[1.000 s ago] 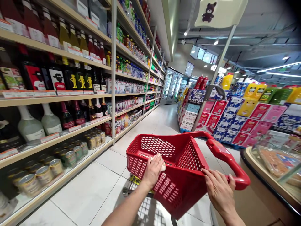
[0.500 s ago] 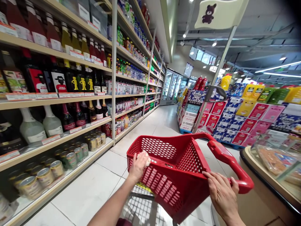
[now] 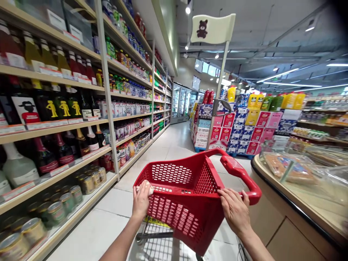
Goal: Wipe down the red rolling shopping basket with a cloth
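Red cart (image 3: 190, 198) between shelves (image 3: 54, 129) and counter (image 3: 277, 214). White wad (image 3: 150, 189) gripped in left hand (image 3: 141, 200), on rim (image 3: 176, 195) near front corner. Right hand (image 3: 236, 209) curled over cart's rear corner, by handle (image 3: 244, 178).

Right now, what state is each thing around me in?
Red cart, upright.
White cloth, crumpled, partly covered.
Left hand, holding the white cloth at the rim.
Right hand, on the rim by the handle.
Shelf bottles, standing upright.
Shelf cans, standing upright.
Bear flag, up on its pole.
Ceiling lamp, lit.

The red cart (image 3: 190, 198) lies open above; its perforated near side (image 3: 176, 215) blocks sideways passage.
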